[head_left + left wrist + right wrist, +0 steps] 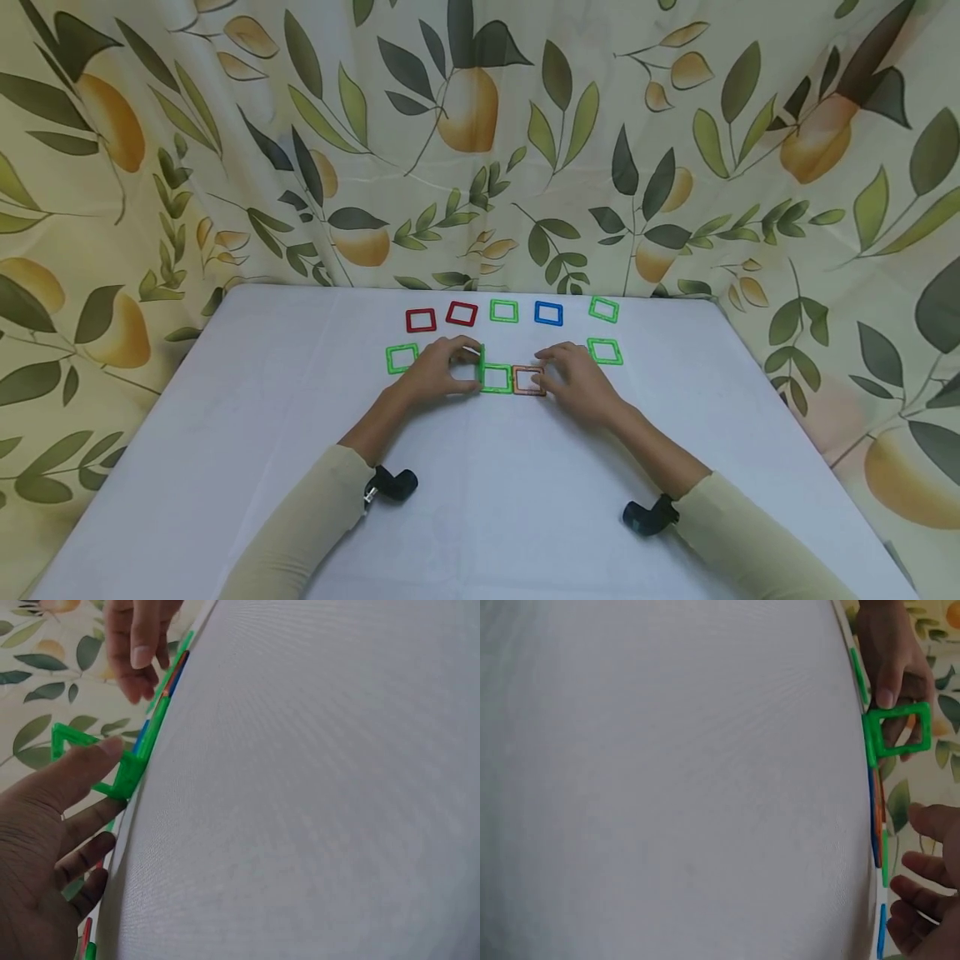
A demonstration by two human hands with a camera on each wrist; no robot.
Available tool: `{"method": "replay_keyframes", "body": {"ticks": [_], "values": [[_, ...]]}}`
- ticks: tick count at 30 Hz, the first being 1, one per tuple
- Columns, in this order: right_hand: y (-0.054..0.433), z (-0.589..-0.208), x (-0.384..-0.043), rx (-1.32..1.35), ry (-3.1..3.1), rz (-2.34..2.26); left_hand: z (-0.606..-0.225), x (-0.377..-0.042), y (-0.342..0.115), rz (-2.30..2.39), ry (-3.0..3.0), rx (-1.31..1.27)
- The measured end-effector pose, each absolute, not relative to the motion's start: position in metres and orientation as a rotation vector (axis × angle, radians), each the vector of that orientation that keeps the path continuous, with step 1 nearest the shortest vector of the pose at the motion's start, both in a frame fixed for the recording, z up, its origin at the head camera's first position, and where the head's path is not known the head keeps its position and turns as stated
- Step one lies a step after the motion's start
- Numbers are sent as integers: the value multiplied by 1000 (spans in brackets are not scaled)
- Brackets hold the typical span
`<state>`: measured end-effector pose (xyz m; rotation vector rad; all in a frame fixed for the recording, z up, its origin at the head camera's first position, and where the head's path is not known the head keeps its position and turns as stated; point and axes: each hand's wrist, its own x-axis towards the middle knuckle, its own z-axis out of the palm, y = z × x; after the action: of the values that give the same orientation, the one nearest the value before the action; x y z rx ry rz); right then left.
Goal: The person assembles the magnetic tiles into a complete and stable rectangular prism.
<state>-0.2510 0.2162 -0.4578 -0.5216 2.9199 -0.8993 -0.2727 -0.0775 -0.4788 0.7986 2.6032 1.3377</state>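
Observation:
An upright green square frame (pixel 482 367) stands at the left edge of a flat green square frame (pixel 497 378). My left hand (pixel 437 367) pinches the upright one between thumb and fingers; the left wrist view shows the thumb (pixel 105 750) on it. Joined to the flat green frame's right side lies an orange square frame (pixel 528 381). My right hand (pixel 581 382) hovers at the orange frame's right edge with loosely bent fingers and holds nothing. In the right wrist view its fingers (pixel 922 896) are spread apart, beside the row of pieces.
Behind the hands lie two red frames (pixel 421 320), a green frame (pixel 504 311), a blue frame (pixel 548 313) and another green one (pixel 603 309). One green frame (pixel 402 358) lies left of my left hand, another (pixel 604 351) beyond my right. A patterned curtain (pixel 480 167) hangs behind the white table (pixel 480 500).

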Motion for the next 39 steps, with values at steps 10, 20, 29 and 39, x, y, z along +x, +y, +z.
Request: {"method": "replay_keyframes", "body": {"ticks": [10,20,29,39], "values": [[232,-449,-263,-395,2995,-854,-478,-273,-78,1336,2624,776],[253,-449,-276,-301,3032,-761,-480,-274,-79,1347,2621,790],[275,-451,-289,-195,3018,-688,-477,-273,-79,1337,2627,781],[294,-454,-293,-171,2958,-713,-480,-273,-78,1331,2616,770]]}}
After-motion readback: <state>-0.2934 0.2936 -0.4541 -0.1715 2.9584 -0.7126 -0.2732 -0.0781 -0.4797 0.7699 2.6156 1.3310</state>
